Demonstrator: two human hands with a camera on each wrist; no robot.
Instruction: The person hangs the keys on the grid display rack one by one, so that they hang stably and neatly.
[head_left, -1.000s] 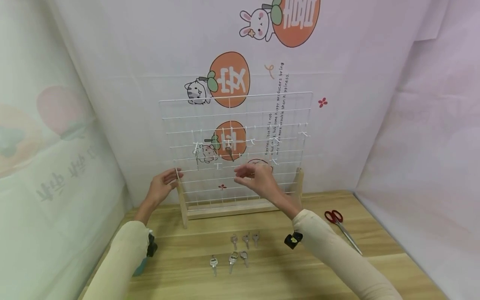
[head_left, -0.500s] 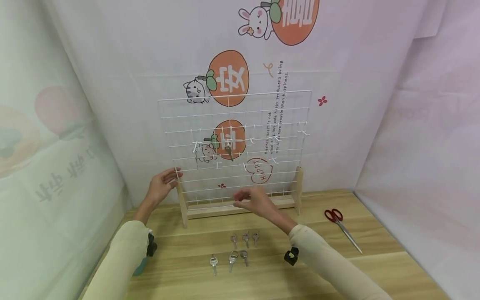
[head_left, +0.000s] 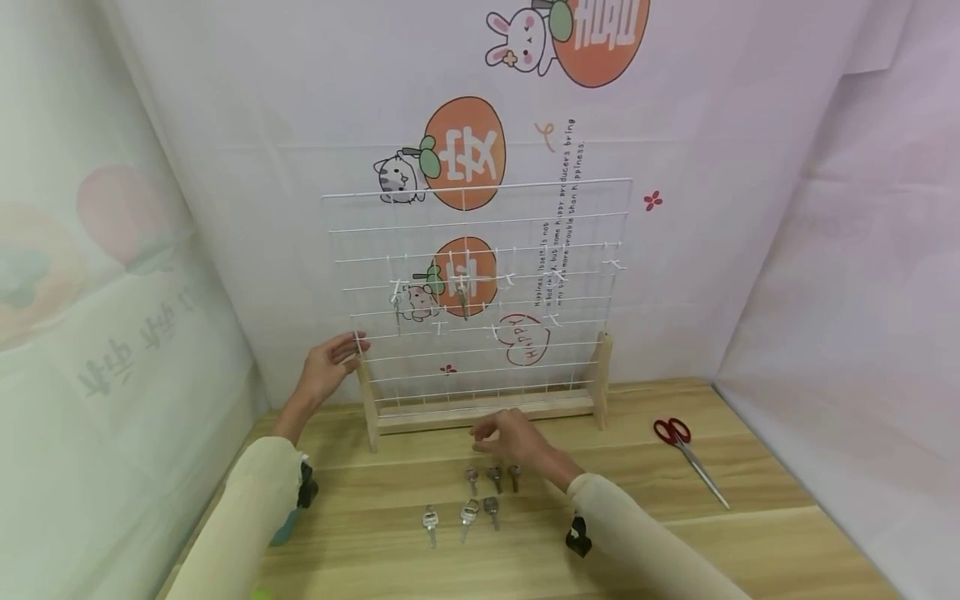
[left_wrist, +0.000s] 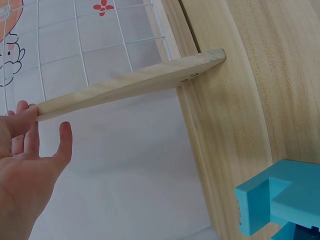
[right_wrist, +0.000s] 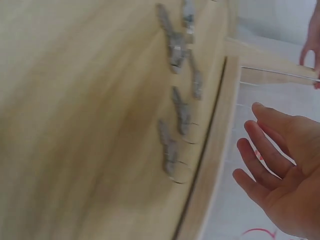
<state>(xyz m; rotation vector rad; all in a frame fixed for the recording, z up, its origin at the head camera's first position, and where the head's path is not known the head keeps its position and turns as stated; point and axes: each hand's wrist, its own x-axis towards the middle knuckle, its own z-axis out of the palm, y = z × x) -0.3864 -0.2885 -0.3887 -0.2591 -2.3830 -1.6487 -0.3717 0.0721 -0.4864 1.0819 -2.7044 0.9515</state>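
Note:
A white wire grid rack [head_left: 480, 185] stands in a wooden frame at the back of the table. My left hand [head_left: 328, 371] grips the top of its left wooden post [left_wrist: 125, 86], thumb and fingers on either side of the wood. My right hand [head_left: 513, 437] is in front of the rack's wooden base [head_left: 420, 422], fingers loosely bent and holding nothing. Just below it in the head view, several keys [head_left: 468, 515] lie in two rows on the table; small rings show on some in the right wrist view. One key [head_left: 462, 302] hangs from a white hook on the grid.
Red-handled scissors [head_left: 693, 462] lie on the table at the right. A teal block-like object [left_wrist: 280, 195] sits at the left, partly behind the left sleeve in the head view. More white hooks [head_left: 615, 264] are on the grid. Printed white cloth [head_left: 247, 100] encloses the back and sides.
My right hand has moved down from in front of the grid to just above the keys on the table. The left hand stays at the post.

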